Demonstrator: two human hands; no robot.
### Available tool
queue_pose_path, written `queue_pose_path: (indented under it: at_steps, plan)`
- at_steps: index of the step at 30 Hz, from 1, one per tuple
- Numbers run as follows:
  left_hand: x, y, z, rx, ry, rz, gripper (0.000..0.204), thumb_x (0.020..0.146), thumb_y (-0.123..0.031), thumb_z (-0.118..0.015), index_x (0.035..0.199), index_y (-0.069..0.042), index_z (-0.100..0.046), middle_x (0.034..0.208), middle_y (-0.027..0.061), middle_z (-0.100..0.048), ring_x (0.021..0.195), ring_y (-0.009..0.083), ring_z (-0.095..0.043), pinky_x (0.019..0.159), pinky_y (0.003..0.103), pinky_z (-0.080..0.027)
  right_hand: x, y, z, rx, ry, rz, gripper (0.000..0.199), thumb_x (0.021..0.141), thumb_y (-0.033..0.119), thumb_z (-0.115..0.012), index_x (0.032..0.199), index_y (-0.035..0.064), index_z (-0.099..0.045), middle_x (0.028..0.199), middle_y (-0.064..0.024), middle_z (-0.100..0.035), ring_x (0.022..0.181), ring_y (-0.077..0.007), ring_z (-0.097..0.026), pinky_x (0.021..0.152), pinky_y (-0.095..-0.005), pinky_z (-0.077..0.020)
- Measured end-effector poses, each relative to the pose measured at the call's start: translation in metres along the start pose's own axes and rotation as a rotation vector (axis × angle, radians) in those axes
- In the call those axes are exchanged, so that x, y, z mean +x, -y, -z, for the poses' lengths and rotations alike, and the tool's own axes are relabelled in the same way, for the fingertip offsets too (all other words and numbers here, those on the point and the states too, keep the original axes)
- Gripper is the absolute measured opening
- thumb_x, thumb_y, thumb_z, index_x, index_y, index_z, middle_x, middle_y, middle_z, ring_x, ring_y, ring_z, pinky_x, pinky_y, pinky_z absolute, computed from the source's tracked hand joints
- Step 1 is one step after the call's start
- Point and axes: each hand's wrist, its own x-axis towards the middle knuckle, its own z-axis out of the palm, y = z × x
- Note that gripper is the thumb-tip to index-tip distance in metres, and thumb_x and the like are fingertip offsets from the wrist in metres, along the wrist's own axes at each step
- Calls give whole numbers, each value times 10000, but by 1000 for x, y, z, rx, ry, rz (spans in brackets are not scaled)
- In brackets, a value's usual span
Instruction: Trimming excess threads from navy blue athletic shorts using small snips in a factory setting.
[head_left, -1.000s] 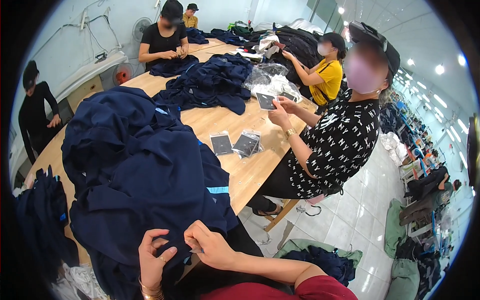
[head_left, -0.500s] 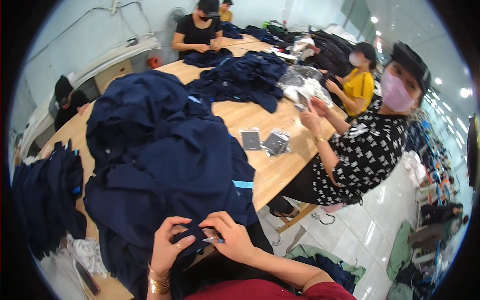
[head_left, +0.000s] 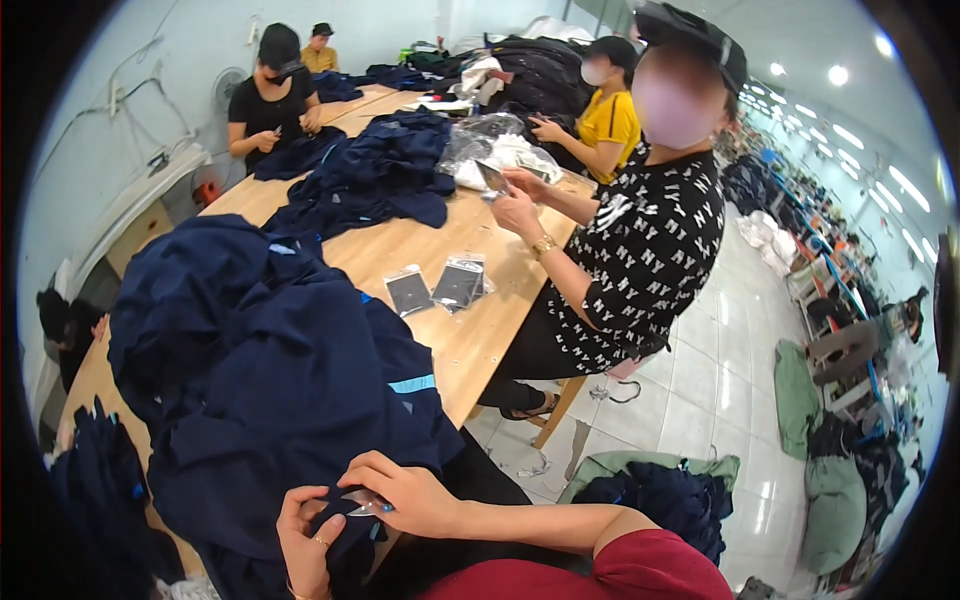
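Observation:
Close to my body at the table's near edge, my left hand [head_left: 306,540] pinches a fold of a navy garment [head_left: 280,370] between thumb and fingers. My right hand [head_left: 408,497] grips small metal thread snips [head_left: 366,503], their blades pointing toward the left hand and the pinched cloth. Both hands are nearly touching. The garment belongs to a large crumpled navy heap with a light blue strip [head_left: 412,384] on its right side. Whether the blades touch a thread is too small to tell.
Flat dark packets in transparent bags [head_left: 458,283] lie on the wooden table [head_left: 480,335]. A co-worker [head_left: 640,250] stands at right holding a similar packet; others work around the far side. More navy garments [head_left: 365,175] lie farther back, and a green sack [head_left: 655,490] of dark cloth is on the floor.
The view has swung right, so the table and heap sit farther left. My right hand has come closer to my left, and the snips' blades show more plainly.

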Motion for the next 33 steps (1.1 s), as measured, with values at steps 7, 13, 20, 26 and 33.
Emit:
queue_pose_path:
  at_steps: [7, 13, 20, 26, 33]
  plan:
    - [-2, 0, -5, -1, 2, 39, 396, 682, 36, -648, 1050, -40, -525, 844, 35, -603, 798, 92, -563, 739, 168, -439, -7, -7, 0, -15, -21, 14, 308, 763, 8, -611, 1056, 92, -564, 1049, -42, -533, 799, -245, -619, 649, -302, -523]
    - [-4, 0, -6, 5, -6, 46, 385, 676, 21, -649, 1036, -47, -531, 842, 29, -604, 801, 94, -563, 747, 171, -438, -9, -8, 0, -25, 12, 9, 335, 750, -1, -612, 1068, 91, -562, 1062, -38, -526, 799, -236, -618, 652, -300, -524]
    - [-4, 2, -4, 23, 6, 23, 374, 678, 13, -653, 1028, -44, -532, 827, 28, -600, 789, 88, -551, 728, 179, -420, -9, -9, 0, -45, 33, 15, 360, 751, 17, -622, 1095, 103, -561, 1088, -31, -522, 810, -242, -618, 663, -302, -520]
    - [-4, -3, -4, 7, 1, 27, 363, 687, 6, -654, 1025, -40, -530, 814, 21, -591, 775, 85, -543, 718, 176, -410, -5, -8, 2, -54, 75, -5, 352, 775, 48, -618, 1116, 113, -557, 1085, -30, -527, 813, -250, -616, 666, -305, -522]
    - [-3, -2, 0, -1, 32, 11, 362, 687, 29, -645, 1022, -35, -525, 795, 8, -574, 736, 70, -527, 715, 163, -395, 1, -10, 13, 145, 123, -91, 253, 831, 157, -640, 1071, 81, -614, 918, -46, -549, 763, -188, -577, 681, -284, -464]
